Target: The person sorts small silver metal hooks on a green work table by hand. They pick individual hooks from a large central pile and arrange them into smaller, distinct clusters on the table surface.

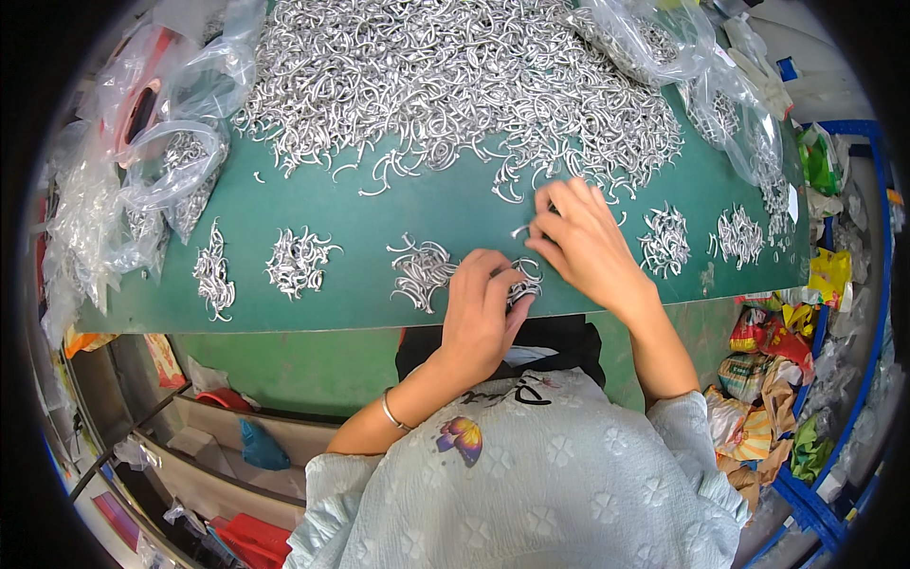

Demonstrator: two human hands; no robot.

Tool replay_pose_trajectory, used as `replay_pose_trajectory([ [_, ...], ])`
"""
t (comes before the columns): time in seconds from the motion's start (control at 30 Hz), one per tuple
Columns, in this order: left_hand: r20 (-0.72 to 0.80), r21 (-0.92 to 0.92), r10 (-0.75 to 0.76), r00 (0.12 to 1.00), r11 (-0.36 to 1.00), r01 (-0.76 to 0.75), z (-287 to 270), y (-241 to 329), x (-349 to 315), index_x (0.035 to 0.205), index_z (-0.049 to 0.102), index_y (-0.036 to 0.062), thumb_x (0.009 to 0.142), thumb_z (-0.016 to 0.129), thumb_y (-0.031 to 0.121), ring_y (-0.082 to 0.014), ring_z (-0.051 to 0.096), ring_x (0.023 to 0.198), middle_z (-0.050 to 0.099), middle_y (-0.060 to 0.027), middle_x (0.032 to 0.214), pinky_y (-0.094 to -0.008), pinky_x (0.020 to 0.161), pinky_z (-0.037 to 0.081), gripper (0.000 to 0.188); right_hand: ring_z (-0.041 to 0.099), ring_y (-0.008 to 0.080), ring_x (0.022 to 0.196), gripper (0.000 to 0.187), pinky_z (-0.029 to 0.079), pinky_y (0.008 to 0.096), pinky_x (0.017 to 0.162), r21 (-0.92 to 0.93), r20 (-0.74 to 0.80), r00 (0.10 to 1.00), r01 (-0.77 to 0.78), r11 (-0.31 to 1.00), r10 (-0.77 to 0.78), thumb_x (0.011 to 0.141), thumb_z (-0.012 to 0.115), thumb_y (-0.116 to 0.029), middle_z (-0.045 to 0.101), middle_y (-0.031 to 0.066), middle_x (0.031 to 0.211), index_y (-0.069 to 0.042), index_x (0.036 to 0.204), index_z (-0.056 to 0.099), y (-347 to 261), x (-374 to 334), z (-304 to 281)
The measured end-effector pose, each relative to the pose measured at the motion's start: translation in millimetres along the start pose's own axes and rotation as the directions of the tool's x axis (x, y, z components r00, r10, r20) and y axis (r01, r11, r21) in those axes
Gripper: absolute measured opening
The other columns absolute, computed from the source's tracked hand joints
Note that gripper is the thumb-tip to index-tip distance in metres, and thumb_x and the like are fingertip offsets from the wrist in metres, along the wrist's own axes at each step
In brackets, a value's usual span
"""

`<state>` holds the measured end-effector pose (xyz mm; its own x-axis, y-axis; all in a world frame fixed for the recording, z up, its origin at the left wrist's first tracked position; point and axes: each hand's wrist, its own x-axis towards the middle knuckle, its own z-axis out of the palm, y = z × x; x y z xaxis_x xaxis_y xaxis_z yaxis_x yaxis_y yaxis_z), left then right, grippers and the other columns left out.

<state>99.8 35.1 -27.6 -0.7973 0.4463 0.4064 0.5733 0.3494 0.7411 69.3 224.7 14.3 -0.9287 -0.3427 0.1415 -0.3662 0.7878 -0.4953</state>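
Note:
Small curved silvery metal pieces (455, 76) lie in a broad heap across the far part of a green table (370, 213). My left hand (479, 308) is curled at the near edge over a small pile of these pieces (527, 275). Its fingertips touch the pile, and whatever they grip is hidden. Farther right, my right hand (583, 232) hovers just short of the heap with bent fingers, slightly blurred. A single curved metal piece (518, 231) pokes out at its pinched thumb and finger. Immediately left of my left hand sits another small pile (422, 273).
More small piles line the near edge: two on the left (298, 262) and two on the right (665, 241). Clear plastic bags (175, 161) crowd the left side, and others (730, 114) the far right. A blue rack (882, 237) with colourful packages stands right of the table.

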Motion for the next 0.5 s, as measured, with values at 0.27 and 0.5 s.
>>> replay_pose_trajectory([
  [0.27,0.187,0.094,-0.003,0.982,0.995,-0.015,-5.0,6.6,14.7,0.132,0.048,-0.0021,0.077,0.074,0.000,-0.0400,0.044,0.130,0.047,-0.0195,0.137,-0.0543,0.107,0.035,0.062,0.052,0.0288,0.094,0.018,0.042,0.0381,0.084,0.043,-0.250,0.963,-0.092,0.995,0.100,0.076,0.073,-0.005,0.057,0.0079,0.098,-0.004,0.091,0.063,9.4,-2.5,1.1],
  [0.5,0.341,0.119,0.061,0.938,0.987,-0.107,-1.9,-0.5,13.7,0.119,0.059,0.0007,0.082,0.067,0.001,-0.0360,0.044,0.131,0.053,-0.0152,0.129,-0.0563,0.111,0.030,0.038,0.052,0.0301,0.100,0.021,0.043,0.0413,0.088,0.076,-0.271,0.949,-0.147,0.986,0.162,0.076,0.072,-0.001,0.056,0.0097,0.112,-0.003,0.096,0.066,23.4,-5.9,-7.9],
])
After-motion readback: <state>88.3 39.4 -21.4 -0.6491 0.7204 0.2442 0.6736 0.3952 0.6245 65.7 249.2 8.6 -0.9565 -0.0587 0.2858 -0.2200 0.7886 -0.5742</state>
